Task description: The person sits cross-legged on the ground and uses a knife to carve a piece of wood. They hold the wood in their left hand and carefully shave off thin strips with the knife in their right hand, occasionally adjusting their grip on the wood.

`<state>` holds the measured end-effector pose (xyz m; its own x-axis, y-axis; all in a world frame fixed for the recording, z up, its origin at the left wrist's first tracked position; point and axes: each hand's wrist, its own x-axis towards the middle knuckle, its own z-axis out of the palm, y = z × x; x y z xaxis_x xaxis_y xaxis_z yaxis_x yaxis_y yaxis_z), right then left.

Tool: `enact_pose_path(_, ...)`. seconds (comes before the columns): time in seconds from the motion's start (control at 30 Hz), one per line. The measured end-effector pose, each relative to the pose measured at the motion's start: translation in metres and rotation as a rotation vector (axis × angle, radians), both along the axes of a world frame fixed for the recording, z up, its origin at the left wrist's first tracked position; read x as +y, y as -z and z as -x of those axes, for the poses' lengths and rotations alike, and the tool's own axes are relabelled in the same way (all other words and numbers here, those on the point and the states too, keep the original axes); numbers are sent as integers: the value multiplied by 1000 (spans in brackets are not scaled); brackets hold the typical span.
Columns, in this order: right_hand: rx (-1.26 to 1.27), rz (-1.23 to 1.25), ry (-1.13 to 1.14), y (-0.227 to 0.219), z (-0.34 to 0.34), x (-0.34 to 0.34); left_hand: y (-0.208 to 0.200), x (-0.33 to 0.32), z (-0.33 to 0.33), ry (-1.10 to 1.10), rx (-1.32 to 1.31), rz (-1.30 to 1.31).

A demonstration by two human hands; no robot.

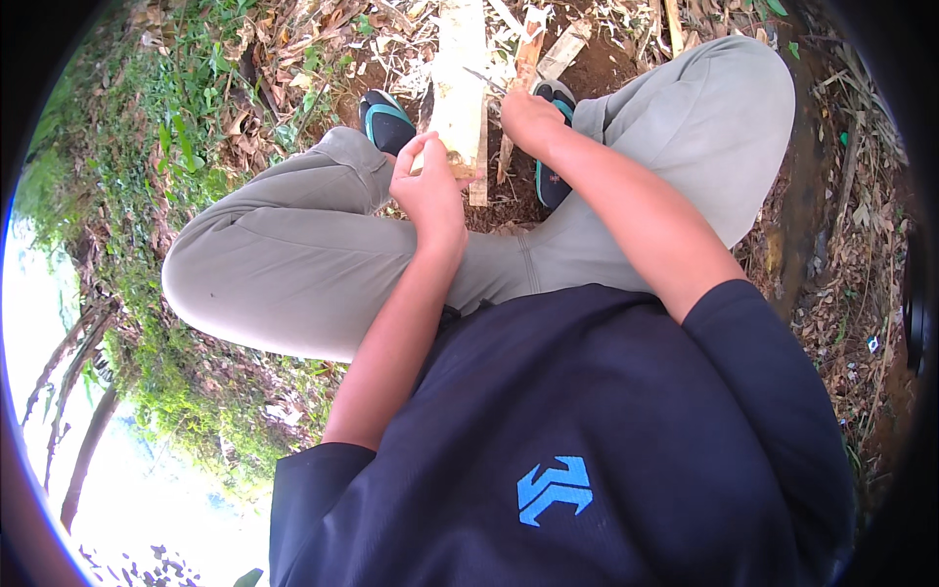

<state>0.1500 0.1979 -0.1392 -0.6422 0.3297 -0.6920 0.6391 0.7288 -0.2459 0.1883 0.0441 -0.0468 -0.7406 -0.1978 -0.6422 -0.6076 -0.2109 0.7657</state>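
A pale, flat wooden board runs away from me between my feet, its near end close to my lap. My left hand is closed on that near end, with the thumb on its left edge and a fingertip showing below it. To the right of the board, my right hand makes a fist around a knife. Its thin grey blade points left to the board's right edge; the fist hides the handle. I cannot tell whether the blade touches the wood. Another narrow piece of wood shows beneath the board.
Reddish-brown wood strips and a short offcut lie beyond my right hand. Pale shavings litter the soil. My sandalled feet flank the board, with bent knees on both sides. Green plants grow at the left; dry leaves cover the right.
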Motion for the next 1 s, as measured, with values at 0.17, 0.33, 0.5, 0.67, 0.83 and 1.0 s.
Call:
enact_pose_path(0.17, 1, 21, -57, 8, 0, 1, 2, -1, -1, 0, 21, -10)
enact_pose_path(0.33, 20, -14, -130, 18, 4, -2, 3, -2, 0, 12, 27, -1)
enact_pose_path(0.5, 67, -37, -95, 52, 20, 10, 4, -1, -4, 57, 20, -3)
enact_pose_path(0.67, -33, -10, -189, 52, 29, 18, 2, -2, -2, 27, 51, 10)
enact_pose_path(0.83, -103, -58, -474, 13, 27, 9, 2, 2, 1, 10, 58, -2)
enact_pose_path(1.0, -124, -31, -471, -19, -5, 2, 1, 2, 1, 12, 54, -11)
